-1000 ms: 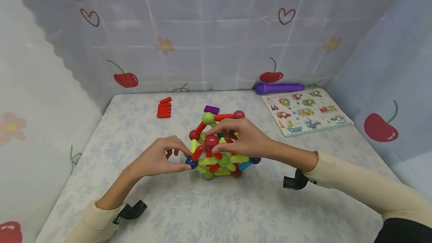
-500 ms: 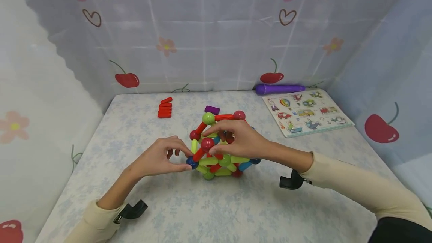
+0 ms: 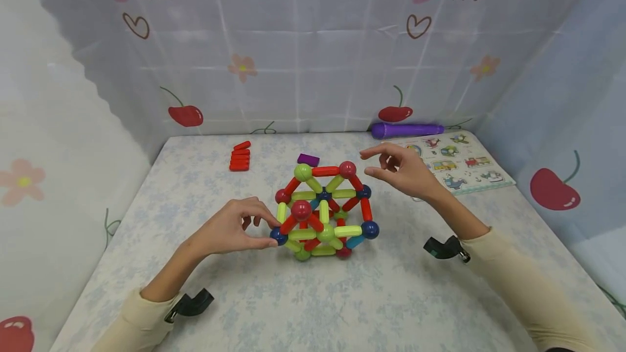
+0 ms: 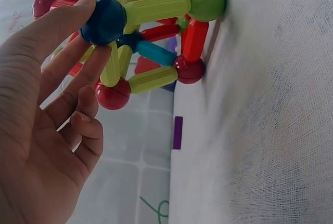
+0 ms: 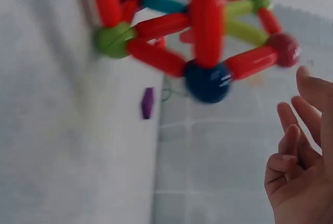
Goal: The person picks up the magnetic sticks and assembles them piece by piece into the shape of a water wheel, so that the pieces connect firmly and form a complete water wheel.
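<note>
A frame of magnetic sticks and balls (image 3: pixel 325 232) stands mid-table, built from red, light-green and blue sticks with red, green and dark blue balls. At its left corner my left hand (image 3: pixel 235 228) pinches a dark blue ball (image 4: pixel 104 21) between thumb and fingers. A red ball (image 3: pixel 300 211) at the front tops two slanted red sticks. Up and to the right of the frame, my right hand (image 3: pixel 403 171) hovers with nothing in it, thumb and index finger apart. In the right wrist view its fingertips lie near a red ball (image 5: pixel 283 50) without gripping it.
Several red sticks (image 3: pixel 239 161) lie in a row at the back left. Behind the frame is a purple block (image 3: pixel 308 160). A purple microphone-shaped object (image 3: pixel 407 130) and a picture board (image 3: pixel 471 173) lie at the back right, the board partly behind my right hand.
My right hand set the front red ball lower, let go of it and moved away to the upper right. My left hand keeps its pinch on the blue ball.
</note>
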`<state>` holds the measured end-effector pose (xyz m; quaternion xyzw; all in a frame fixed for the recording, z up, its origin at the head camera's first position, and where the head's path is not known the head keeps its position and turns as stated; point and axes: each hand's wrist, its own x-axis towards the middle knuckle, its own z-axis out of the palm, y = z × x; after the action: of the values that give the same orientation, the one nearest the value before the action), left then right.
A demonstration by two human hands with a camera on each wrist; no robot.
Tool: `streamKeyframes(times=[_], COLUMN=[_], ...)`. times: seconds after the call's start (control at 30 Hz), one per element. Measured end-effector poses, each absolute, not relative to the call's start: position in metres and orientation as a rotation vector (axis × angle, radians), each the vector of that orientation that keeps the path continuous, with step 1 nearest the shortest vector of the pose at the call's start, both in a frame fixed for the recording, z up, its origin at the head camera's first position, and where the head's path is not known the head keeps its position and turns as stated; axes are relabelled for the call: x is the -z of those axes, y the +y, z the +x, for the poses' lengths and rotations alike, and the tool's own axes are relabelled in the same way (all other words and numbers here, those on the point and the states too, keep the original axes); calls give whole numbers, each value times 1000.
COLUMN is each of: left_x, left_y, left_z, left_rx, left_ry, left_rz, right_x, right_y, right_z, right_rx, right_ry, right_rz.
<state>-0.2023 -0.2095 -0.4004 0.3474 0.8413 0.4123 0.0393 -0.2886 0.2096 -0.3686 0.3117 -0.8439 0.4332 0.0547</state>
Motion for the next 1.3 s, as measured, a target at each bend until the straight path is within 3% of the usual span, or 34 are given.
streamKeyframes(times=[0.2, 0.57, 0.73, 0.97, 1.3], left_x=[401, 375, 365, 411, 443], left_y=[-207, -223, -251, -277, -273], left_z=[-207, -237, -282, -331, -344], left_rx=[-1259, -1148, -800, -429, -432], left_ry=[2557, 2548, 3030, 3170, 3207], left_rz=[1091, 1184, 903, 389, 337], right_x=[403, 415, 413, 417, 419], right_y=[222, 221, 217, 210, 212], right_z=[-292, -288, -293, -297, -298], right_rx=[-1322, -1439, -1445, -1475, -1511], right_ry=[-2729, -2718, -2694, -2719, -2685], right_rz=[958, 900, 932, 946, 998])
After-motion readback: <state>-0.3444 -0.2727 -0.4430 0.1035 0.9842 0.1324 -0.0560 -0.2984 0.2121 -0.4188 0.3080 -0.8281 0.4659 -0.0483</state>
